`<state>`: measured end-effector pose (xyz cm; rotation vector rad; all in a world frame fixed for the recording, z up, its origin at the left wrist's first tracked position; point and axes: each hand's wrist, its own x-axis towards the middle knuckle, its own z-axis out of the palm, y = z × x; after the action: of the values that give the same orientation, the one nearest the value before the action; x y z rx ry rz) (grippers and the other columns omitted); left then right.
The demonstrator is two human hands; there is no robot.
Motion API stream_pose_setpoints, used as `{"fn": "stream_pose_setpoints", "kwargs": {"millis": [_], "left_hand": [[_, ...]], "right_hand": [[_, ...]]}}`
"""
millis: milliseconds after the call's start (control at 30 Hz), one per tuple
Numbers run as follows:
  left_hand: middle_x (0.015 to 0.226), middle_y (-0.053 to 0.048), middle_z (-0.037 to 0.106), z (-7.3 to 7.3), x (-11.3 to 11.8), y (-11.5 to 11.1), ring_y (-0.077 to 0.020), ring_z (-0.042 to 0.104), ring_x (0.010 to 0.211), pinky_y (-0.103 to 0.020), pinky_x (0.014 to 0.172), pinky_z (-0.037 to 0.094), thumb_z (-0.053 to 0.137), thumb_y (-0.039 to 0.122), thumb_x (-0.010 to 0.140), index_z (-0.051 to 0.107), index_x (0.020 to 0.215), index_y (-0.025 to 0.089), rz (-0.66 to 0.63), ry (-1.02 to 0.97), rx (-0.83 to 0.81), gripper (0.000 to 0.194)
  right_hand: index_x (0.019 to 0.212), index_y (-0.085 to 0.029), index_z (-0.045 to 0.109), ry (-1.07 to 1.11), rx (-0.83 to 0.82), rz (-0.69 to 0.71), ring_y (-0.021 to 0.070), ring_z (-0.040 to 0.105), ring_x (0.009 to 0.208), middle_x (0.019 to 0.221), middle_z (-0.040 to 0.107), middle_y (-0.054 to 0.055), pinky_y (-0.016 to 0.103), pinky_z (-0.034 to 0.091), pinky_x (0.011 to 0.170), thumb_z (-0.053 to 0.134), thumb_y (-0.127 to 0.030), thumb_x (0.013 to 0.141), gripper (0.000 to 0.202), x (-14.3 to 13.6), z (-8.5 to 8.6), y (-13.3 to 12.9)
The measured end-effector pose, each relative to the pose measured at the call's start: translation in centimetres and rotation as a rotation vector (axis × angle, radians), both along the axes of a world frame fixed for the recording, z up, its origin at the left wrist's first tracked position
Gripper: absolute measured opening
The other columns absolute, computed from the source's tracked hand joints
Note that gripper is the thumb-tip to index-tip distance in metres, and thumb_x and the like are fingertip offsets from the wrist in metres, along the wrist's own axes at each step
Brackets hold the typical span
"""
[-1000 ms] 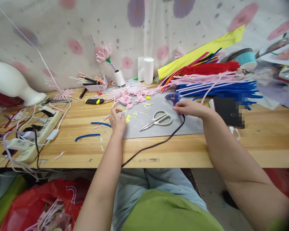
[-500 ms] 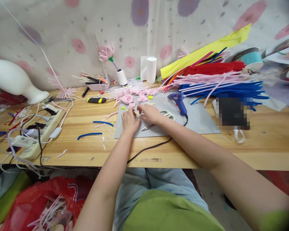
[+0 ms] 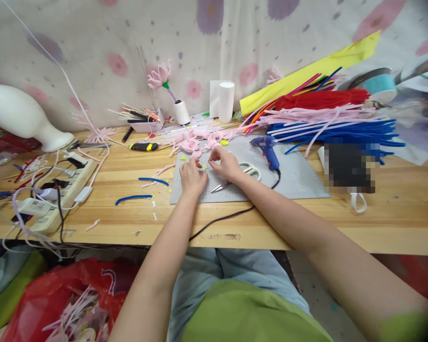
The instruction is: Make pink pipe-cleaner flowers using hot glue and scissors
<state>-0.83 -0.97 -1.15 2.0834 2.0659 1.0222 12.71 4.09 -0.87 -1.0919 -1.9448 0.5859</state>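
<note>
My left hand rests on the grey mat with its fingers curled in. Beside it, my right hand pinches with thumb and forefinger. A thin, pale strand seems to run between the fingertips, too small to name. Just below the right hand lie scissors, blades pointing left. Pink fuzzy petal shapes sit right behind my hands, with a small yellow piece near them. A blue glue gun lies on the mat to the right.
Pink, red and blue pipe cleaners are heaped at the back right. A utility knife and two short blue pieces lie left of the mat. The power strip and its cables fill the left side. A black cord crosses the front.
My right hand has drawn slightly up and away from the left, widening the gap between the fingertips. My left hand has hardly moved. The view has shifted a little.
</note>
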Motion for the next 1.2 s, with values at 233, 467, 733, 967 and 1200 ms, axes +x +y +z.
{"fn": "stream_pose_setpoints", "kwargs": {"millis": [233, 467, 733, 967, 1200], "left_hand": [[0.108, -0.008, 0.063, 0.4, 0.2, -0.4, -0.0217, 0.05, 0.111, -0.039, 0.102, 0.028, 0.053, 0.015, 0.073, 0.044, 0.111, 0.019, -0.015, -0.047, 0.123, 0.039], [0.1, -0.005, 0.068, 0.3, 0.1, -0.1, -0.0182, 0.053, 0.11, -0.036, 0.1, 0.03, 0.051, 0.024, 0.082, 0.048, 0.108, 0.021, -0.063, -0.095, 0.089, 0.026], [0.087, -0.003, 0.071, -0.2, -0.4, 0.2, -0.0181, 0.058, 0.101, -0.036, 0.096, 0.033, 0.058, 0.024, 0.079, 0.051, 0.106, 0.02, -0.04, -0.199, 0.125, 0.028], [0.081, -0.002, 0.071, -0.4, -0.5, 0.4, -0.0194, 0.061, 0.097, -0.037, 0.095, 0.034, 0.063, 0.024, 0.076, 0.052, 0.104, 0.02, -0.005, -0.26, 0.156, 0.03], [0.08, -0.002, 0.072, -0.2, -0.4, 0.5, -0.0193, 0.061, 0.096, -0.038, 0.098, 0.032, 0.063, 0.022, 0.076, 0.058, 0.108, 0.02, -0.032, -0.262, 0.102, 0.032]], "right_hand": [[0.075, -0.024, 0.035, 0.554, -0.427, 0.102, 0.0104, 0.053, 0.066, 0.069, 0.056, -0.006, 0.025, 0.043, 0.065, 0.065, -0.033, 0.057, 0.037, 0.4, -0.2, 1.1], [0.077, -0.023, 0.037, 0.632, -0.494, 0.211, 0.0084, 0.054, 0.066, 0.067, 0.056, -0.008, 0.024, 0.042, 0.067, 0.069, -0.03, 0.055, 0.04, 0.5, -0.1, 0.6], [0.081, -0.023, 0.036, 0.653, -0.482, 0.154, 0.0107, 0.058, 0.068, 0.068, 0.06, -0.007, 0.026, 0.042, 0.068, 0.07, -0.031, 0.055, 0.043, 0.5, -0.6, 1.0], [0.086, -0.024, 0.038, 0.552, -0.424, 0.111, 0.0115, 0.057, 0.067, 0.078, 0.065, -0.003, 0.028, 0.043, 0.065, 0.069, -0.03, 0.057, 0.043, 0.4, -0.4, 0.7], [0.081, -0.023, 0.038, 0.529, -0.38, 0.109, 0.0104, 0.054, 0.06, 0.064, 0.059, -0.007, 0.027, 0.041, 0.063, 0.069, -0.032, 0.057, 0.04, -0.4, -0.8, 0.7]]}}
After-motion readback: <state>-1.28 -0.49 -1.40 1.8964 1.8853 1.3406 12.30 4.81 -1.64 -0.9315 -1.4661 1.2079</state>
